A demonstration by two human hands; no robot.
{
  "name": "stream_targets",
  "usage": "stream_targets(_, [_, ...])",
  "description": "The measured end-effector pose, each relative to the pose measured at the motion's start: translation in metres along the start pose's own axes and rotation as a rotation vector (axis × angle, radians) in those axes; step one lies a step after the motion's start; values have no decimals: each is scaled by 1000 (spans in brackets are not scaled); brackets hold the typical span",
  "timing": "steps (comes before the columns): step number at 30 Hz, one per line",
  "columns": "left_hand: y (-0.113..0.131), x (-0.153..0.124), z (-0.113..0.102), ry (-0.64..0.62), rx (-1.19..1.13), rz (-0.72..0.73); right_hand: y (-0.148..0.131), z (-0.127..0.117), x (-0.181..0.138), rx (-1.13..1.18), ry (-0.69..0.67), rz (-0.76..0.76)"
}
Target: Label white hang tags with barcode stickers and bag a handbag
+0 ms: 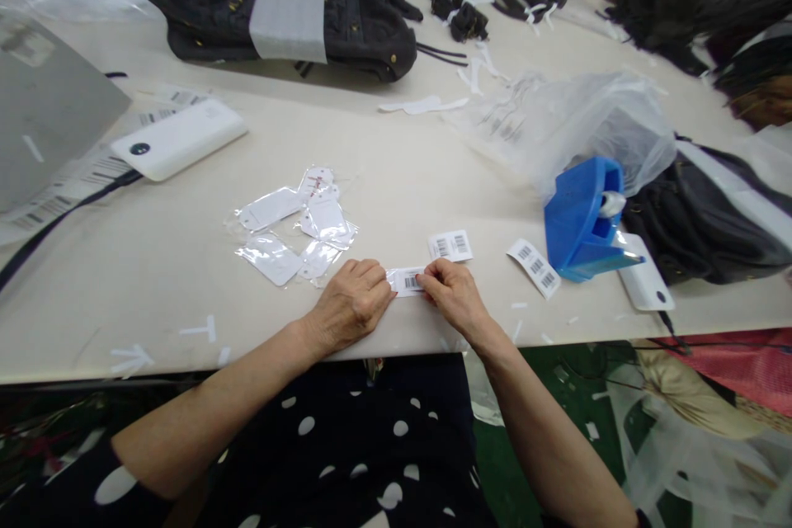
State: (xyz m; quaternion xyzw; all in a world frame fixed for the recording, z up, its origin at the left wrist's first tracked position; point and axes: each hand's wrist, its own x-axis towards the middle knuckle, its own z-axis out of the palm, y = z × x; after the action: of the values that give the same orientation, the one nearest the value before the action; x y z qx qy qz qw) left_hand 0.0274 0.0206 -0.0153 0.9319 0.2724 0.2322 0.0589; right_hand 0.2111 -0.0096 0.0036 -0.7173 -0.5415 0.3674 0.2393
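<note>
Left hand [350, 305] and right hand [454, 297] pinch a barcode label [407, 281] by its ends, pressing it flat. Blue tape dispenser [585, 219] sits within reach at two o'clock.

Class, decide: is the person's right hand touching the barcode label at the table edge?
Touching. The head view shows the right hand pinching the right end of the barcode label; the left hand covers its left end.
</note>
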Motion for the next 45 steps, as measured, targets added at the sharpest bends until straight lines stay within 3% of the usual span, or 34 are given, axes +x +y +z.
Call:
stream_targets(7, [-1,0,1,-1,-11,-7,0,0,0,28,-3,-4])
stream_targets(19, [-1,1,0,-92,10,-59,-7,4,-3,-172,74,-11])
stream_targets(25, [-2,-1,2,-84,34,8,-8,3,-4,-237,89,-17])
stream_targets(33, [-1,0,2,-98,17,8,-24,9,-9,-645,122,1])
stream_targets(39, [-2,-1,2,-112,9,8,-16,0,-8,-703,98,57])
stream_targets(41, [-3,-1,2,-121,6,8,-11,3,-15,-670,198,-33])
stream_targets(45, [-1,0,-1,-125,-5,-5,2,22,-38,-606,294,-437])
